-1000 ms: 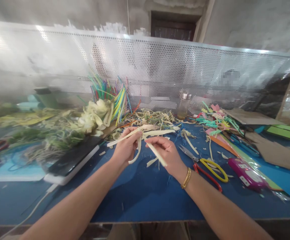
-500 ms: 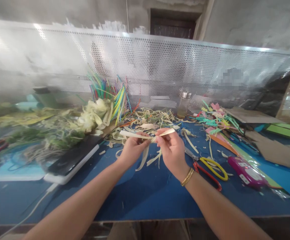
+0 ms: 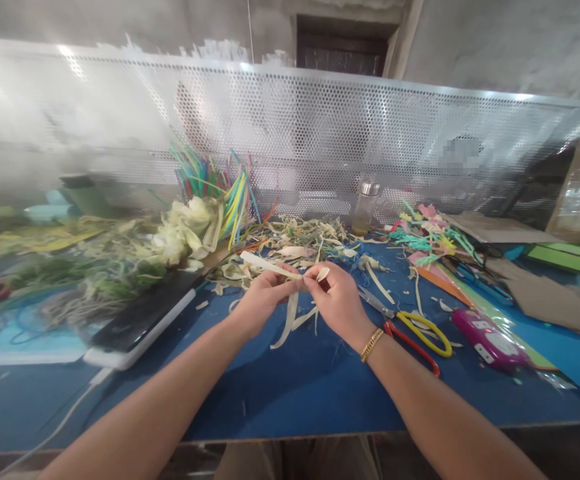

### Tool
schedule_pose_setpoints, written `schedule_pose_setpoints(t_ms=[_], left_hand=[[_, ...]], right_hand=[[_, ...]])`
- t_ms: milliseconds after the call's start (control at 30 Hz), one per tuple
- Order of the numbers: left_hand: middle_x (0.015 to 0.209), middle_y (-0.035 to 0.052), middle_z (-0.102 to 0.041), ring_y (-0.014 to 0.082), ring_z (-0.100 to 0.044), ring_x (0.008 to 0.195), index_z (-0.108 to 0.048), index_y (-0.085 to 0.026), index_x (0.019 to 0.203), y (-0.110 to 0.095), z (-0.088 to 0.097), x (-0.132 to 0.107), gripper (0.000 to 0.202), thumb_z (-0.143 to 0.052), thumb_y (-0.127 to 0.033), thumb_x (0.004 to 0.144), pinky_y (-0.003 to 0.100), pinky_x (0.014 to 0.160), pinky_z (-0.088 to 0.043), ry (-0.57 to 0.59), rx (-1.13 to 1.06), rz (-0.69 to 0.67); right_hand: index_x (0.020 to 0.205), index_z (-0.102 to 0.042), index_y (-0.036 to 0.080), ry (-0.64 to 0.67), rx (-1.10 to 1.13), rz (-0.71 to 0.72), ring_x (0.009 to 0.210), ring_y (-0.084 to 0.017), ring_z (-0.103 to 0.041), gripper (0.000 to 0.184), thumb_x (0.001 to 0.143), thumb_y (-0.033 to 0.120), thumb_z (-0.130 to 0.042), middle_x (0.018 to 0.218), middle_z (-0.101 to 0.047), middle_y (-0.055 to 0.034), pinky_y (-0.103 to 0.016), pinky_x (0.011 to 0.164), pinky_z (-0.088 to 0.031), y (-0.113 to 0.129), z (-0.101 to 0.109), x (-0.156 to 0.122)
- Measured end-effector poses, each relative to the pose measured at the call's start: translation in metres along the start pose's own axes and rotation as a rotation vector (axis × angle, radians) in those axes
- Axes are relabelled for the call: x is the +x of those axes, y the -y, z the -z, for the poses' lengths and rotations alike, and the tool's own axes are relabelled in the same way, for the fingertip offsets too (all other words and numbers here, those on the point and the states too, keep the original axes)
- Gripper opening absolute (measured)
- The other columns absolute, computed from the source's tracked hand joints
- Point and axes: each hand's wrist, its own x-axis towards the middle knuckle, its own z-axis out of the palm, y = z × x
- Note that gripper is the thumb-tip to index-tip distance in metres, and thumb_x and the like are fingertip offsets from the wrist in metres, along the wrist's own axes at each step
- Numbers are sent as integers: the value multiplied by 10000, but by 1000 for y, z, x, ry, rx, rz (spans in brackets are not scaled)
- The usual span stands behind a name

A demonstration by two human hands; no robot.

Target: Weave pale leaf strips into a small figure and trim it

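Both hands meet above the middle of the blue table, pinching pale husk-like strips. Between thumb and fingers, my left hand (image 3: pixel 265 297) grips a cream strip (image 3: pixel 263 264) whose flat end sticks out to the upper left. My right hand (image 3: pixel 337 300), with a gold bracelet at the wrist, is closed on the strip's other part, and a short curled end (image 3: pixel 323 274) shows above its fingers. Another strip (image 3: pixel 286 323) hangs down below the hands. The exact crossing of the strips is hidden by the fingertips. Scissors (image 3: pixel 415 327) with yellow and red handles lie beside my right wrist.
Dried strips (image 3: pixel 305 233) are heaped behind the hands. A phone on a white power bank (image 3: pixel 135 340) lies left, its cable running forward. A purple case (image 3: pixel 490 340) and cardboard (image 3: pixel 545 293) lie right. A glass bottle (image 3: pixel 365 208) stands before the perforated metal panel (image 3: pixel 260 120).
My right hand has turned and drawn in closer to my left. The strip end above it now looks shorter and curled. The left-hand strip end tilts up more.
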Motion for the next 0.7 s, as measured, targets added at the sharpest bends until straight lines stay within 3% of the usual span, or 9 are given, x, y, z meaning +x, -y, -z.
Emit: schedule_pose_setpoints(t_ms=[100,333,500,700], left_hand=[[667,-46,-560,81,-491,622,-620,-169,767,-1,0,0,219,-789,-213,634,189,548,-349,6,-108,58],[648,-33,-605,81,-540,586,-639,-166,764,-3,-2,0,193,-777,-150,630,184,542,-401,11,-239,126],[603,-29,-576,54,-492,508,-663,-131,758,-3,5,6,142,-769,-195,691,177,489,-386,3,-285,70],[641,-21,-604,50,-514,523,-666,-125,817,1,10,11,193,-789,-174,677,170,497,-394,-69,-319,23]], right_hand=[[718,-597,206,1,12,-50,668,-142,-538,122,826,161,-561,725,-605,-2,-271,644,-405,3,0,0],[714,-577,194,50,161,-333,497,-106,-462,117,813,257,-581,557,-513,38,-248,509,-368,2,-2,2],[944,-559,216,-47,470,-272,671,-130,-598,151,848,333,-564,812,-630,-12,-271,630,-493,-1,1,5],[775,-635,200,7,336,-207,618,-115,-531,201,878,350,-549,691,-599,1,-254,599,-420,13,7,2]])
